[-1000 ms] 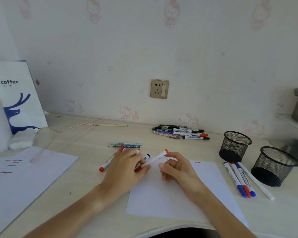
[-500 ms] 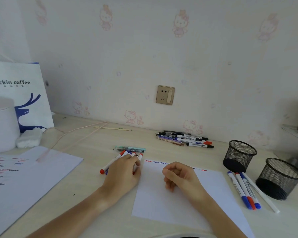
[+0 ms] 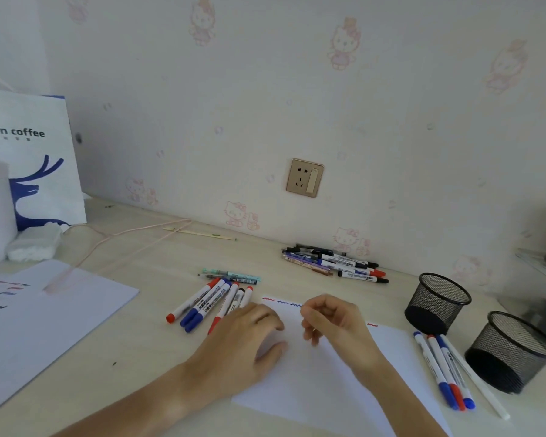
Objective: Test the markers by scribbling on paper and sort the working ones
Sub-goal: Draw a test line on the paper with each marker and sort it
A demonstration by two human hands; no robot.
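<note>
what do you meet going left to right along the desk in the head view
white coffee paper bag → scribbled white sheet → row of red and blue capped markers → left hand → right hand → nearer black mesh cup

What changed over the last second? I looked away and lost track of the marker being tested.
The left hand laid the red-capped white marker down among the markers left of the white paper sheet and now rests open. The right hand stays loosely curled, holding nothing. Black mesh cups unchanged.
</note>
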